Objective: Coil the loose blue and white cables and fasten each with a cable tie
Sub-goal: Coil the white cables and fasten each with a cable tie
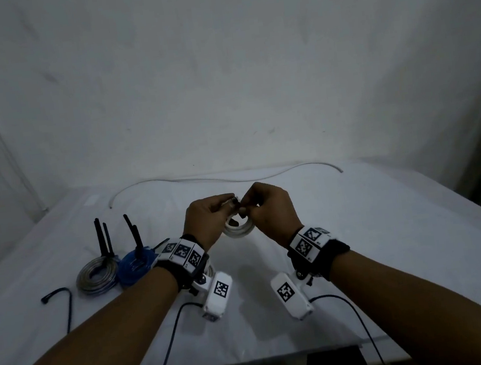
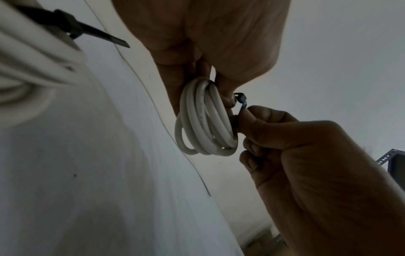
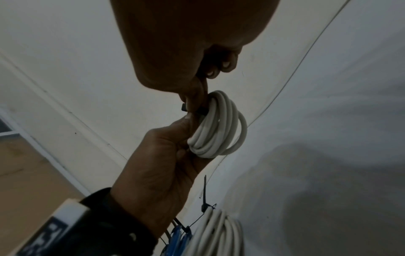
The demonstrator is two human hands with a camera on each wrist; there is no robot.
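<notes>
Above the middle of the table, my left hand (image 1: 221, 207) grips a small coil of white cable (image 1: 239, 229); its fingers pass through the loops (image 2: 203, 117). A black cable tie (image 2: 240, 101) wraps the top of the coil, its head beside my left thumb. My right hand (image 1: 249, 205) pinches the tie's strap between thumb and forefinger (image 2: 245, 114). In the right wrist view the coil (image 3: 219, 126) hangs below my right hand (image 3: 197, 86), with the tie's head (image 3: 184, 107) showing. A loose white cable (image 1: 223, 179) lies along the table's far edge.
At the left stand a tied grey coil (image 1: 96, 276) and a tied blue coil (image 1: 136, 266), black tie tails pointing up. Another tied white coil (image 3: 217, 233) lies under my left wrist. A loose dark cable (image 1: 62, 298) lies at the near left. The table (image 1: 390, 224) is white.
</notes>
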